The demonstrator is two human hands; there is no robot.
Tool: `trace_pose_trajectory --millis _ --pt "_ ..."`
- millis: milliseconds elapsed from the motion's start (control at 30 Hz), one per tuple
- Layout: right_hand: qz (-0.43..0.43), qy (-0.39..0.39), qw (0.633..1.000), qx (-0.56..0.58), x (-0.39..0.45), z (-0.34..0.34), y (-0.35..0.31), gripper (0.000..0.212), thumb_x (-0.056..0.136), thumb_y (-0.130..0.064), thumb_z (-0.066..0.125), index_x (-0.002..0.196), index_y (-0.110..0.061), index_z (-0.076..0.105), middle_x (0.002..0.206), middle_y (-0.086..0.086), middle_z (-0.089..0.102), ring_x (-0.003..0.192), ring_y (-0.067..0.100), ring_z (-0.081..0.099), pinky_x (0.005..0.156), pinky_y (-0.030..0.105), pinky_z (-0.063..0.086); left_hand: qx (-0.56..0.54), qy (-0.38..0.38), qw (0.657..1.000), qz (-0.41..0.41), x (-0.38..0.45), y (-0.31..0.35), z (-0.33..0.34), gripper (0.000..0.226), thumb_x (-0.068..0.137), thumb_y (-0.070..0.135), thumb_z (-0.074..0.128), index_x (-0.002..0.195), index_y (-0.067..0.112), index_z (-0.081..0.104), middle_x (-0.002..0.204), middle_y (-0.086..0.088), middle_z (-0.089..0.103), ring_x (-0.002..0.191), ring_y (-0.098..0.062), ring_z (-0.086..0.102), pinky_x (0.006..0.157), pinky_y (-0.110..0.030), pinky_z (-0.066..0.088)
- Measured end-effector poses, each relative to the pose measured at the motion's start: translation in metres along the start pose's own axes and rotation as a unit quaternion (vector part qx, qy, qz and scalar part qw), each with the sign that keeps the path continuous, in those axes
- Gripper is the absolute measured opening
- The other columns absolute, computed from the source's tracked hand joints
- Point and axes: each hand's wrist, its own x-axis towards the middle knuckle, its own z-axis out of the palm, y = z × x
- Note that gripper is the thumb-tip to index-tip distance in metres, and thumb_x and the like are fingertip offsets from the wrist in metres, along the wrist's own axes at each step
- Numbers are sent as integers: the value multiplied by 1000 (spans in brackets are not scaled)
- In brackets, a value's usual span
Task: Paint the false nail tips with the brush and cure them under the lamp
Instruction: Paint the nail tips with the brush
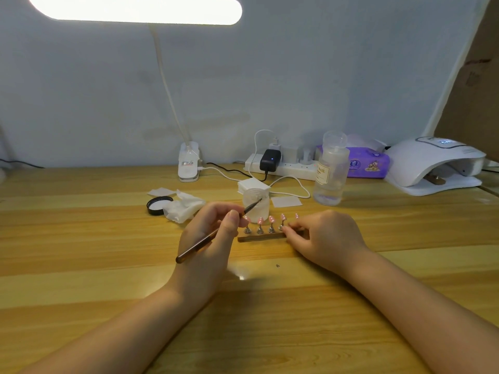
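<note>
Five pink nail tips [271,219] sit on small metal stands along a thin wooden strip [260,237] mid-table, between both hands; they look light, small and easy to tip or smudge, so best steady the strip's end, not the tips. Left hand [209,233] pinches the slim brown brush [208,240] mid-shaft, bristle end up toward a white jar [256,205]; right hand [324,236] has curled fingers pinching the strip's right end. Curing lamp [434,164], white and domed, sits far right, well apart.
</note>
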Motion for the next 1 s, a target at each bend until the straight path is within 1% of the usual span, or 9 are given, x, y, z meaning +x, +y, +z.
trace_pose_trajectory --millis 100,267,367,533,633,733,833,900,1000 --pt "37 -7 999 37 2 4 -3 34 93 -51 47 95 -30 75 77 -7 71 73 14 61 57 29 48 2 -2 1000 -1 0 1 0 17 90 28 51 97 22 66 88 6 72 84 -8 66 74 -24 53" --pt "70 -21 995 63 4 7 -2 33 93 -51 49 94 -31 75 80 -7 70 76 15 60 59 28 47 -6 -2 1000 -6 -1 2 0 16 89 27 52 96 21 65 88 6 71 84 -8 66 74 -22 53" --pt "69 -30 994 80 3 7 -4 31 93 -51 50 96 -33 74 82 -9 70 77 13 59 60 28 47 -6 -6 1000 -4 -1 3 1 17 89 26 52 97 20 65 88 5 71 83 -8 66 75 -23 53" --pt "79 -35 992 87 6 6 -5 32 92 -51 51 94 -29 74 76 -7 68 74 13 57 62 32 49 -7 -7 1000 -5 -1 3 1 17 89 25 52 97 18 65 88 5 71 84 -8 66 75 -24 53" --pt "70 -43 993 80 7 4 -6 32 93 -50 50 96 -29 74 81 -7 69 77 13 58 65 34 51 -12 -8 1000 -2 -1 3 2 17 89 24 52 98 17 65 88 3 71 85 -10 67 76 -25 54" --pt "54 -40 996 62 6 4 -7 33 95 -48 47 98 -29 73 84 -7 70 80 14 59 65 34 51 -11 -12 1000 0 -1 3 2 17 89 23 52 97 17 65 88 3 71 84 -8 67 75 -23 53" --pt "37 -19 998 56 3 4 -8 30 95 -44 48 100 -28 72 86 -7 70 81 15 61 64 31 49 -9 -14 1000 -1 -2 3 1 17 89 24 53 98 18 65 88 4 71 85 -9 67 76 -24 54" --pt "24 20 996 87 1 4 -8 23 92 -37 56 101 -26 74 84 -4 71 79 17 62 61 29 45 -12 -9 1000 -3 -2 3 1 17 89 24 53 98 17 65 89 3 71 85 -10 67 76 -25 54" --pt "8 91 985 146 -2 3 -8 14 84 -24 68 95 -19 76 65 -2 66 60 14 57 53 28 42 -21 1 1000 -7 -1 2 0 16 88 24 54 96 17 66 88 4 72 83 -11 69 74 -24 55"
